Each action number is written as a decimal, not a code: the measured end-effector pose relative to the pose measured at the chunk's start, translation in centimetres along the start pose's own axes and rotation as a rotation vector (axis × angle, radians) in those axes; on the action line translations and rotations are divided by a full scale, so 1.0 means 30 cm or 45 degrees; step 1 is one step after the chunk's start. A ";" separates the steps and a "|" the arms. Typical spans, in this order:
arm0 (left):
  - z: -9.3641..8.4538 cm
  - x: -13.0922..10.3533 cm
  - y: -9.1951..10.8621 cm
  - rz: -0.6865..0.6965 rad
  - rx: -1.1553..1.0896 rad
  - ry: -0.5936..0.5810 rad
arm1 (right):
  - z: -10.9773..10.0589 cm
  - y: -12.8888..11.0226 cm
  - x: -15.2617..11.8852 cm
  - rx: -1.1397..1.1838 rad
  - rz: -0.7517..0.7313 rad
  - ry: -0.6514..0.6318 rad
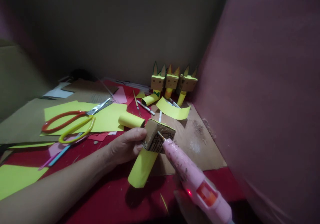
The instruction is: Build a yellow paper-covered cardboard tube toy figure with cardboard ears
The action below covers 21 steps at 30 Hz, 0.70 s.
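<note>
My left hand (128,145) grips a small cardboard box (153,132) by its left side, thumb on top. A yellow paper tube (143,169) hangs from the underside of that box. Dark lines mark the box's side that faces me. A pink hot glue gun (183,165) with a lit red light points up and left, its metal nozzle at the box's marked side; whether it touches cannot be made out. Below the gun is my right hand (186,200), dim and mostly hidden behind it, holding the gun.
Scissors (91,115) with red and yellow handles lie on yellow paper (112,114) at left. Loose yellow tubes (131,120) and a curved yellow strip (173,109) lie behind the box. Three box-headed figures with pointed ears (172,82) stand by the wall. A cardboard sheet (207,150) covers the right side.
</note>
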State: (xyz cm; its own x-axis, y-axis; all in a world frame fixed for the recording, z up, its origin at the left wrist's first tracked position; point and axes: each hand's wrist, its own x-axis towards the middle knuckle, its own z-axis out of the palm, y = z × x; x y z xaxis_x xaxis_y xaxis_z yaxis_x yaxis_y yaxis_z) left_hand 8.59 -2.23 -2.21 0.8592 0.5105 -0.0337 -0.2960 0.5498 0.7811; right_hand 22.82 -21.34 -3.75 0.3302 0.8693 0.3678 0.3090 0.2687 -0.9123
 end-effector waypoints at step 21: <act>0.002 0.003 0.002 -0.022 -0.062 -0.151 | -0.023 0.011 0.009 -0.011 0.024 0.035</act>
State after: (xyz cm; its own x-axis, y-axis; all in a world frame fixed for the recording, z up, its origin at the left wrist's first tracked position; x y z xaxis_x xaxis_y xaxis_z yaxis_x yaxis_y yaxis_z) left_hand 8.69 -2.18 -2.15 0.9067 0.4207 0.0294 -0.2983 0.5905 0.7499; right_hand 23.63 -21.30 -3.82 0.3603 0.8625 0.3555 0.3099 0.2488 -0.9177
